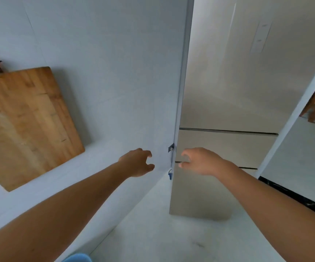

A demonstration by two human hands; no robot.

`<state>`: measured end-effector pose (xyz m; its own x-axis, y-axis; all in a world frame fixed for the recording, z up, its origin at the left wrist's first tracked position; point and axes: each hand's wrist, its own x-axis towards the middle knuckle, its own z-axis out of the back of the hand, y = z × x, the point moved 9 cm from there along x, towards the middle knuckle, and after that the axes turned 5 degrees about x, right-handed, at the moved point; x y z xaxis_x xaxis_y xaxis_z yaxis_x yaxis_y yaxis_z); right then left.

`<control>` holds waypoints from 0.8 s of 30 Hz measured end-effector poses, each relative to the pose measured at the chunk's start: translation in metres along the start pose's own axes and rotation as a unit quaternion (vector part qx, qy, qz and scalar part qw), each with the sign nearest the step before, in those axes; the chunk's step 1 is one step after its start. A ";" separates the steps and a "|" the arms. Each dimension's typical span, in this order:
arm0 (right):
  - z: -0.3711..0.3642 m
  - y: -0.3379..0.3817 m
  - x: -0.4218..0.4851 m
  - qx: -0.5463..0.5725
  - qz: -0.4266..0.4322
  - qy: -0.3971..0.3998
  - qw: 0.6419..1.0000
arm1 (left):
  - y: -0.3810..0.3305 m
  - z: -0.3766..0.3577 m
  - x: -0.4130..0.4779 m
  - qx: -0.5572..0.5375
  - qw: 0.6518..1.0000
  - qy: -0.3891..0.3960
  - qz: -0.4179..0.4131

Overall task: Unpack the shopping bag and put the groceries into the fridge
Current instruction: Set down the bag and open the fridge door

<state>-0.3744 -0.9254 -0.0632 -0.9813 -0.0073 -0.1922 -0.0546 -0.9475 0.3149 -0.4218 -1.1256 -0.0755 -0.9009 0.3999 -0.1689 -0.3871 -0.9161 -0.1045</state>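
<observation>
Both bare forearms reach forward toward the fridge (226, 103), a tall beige unit with closed doors standing against the right end of the pale wall (105, 72). The left hand (138, 163) hangs before the wall, fingers loosely curled and holding nothing. The right hand (200, 160) is likewise empty and half-open, in front of a lower fridge door seam. A wooden cutting board (26, 121) leans on the wall at left
</observation>
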 end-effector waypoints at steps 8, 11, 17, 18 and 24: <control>0.095 0.003 0.098 -0.027 0.022 -0.050 0.998 | 0.009 0.086 0.102 0.006 0.999 -0.040 -0.010; 0.129 0.010 0.125 -0.034 0.029 -0.076 0.996 | 0.011 0.114 0.133 0.009 0.998 -0.051 -0.020; 0.195 0.025 0.159 -0.047 0.015 -0.123 0.991 | 0.014 0.161 0.192 0.006 0.995 -0.073 -0.072; 0.206 0.029 0.163 -0.054 0.012 -0.133 0.990 | 0.014 0.167 0.200 0.005 0.994 -0.073 -0.083; 0.262 0.043 0.189 -0.098 -0.037 -0.188 0.977 | 0.007 0.200 0.250 -0.002 0.984 -0.077 -0.159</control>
<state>-0.6109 -0.8835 0.1573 -0.9766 0.1462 0.1580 -0.1276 -0.9843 0.1219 -0.6887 -1.0374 0.0775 -0.7532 0.6574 0.0238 -0.6542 -0.7448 -0.1314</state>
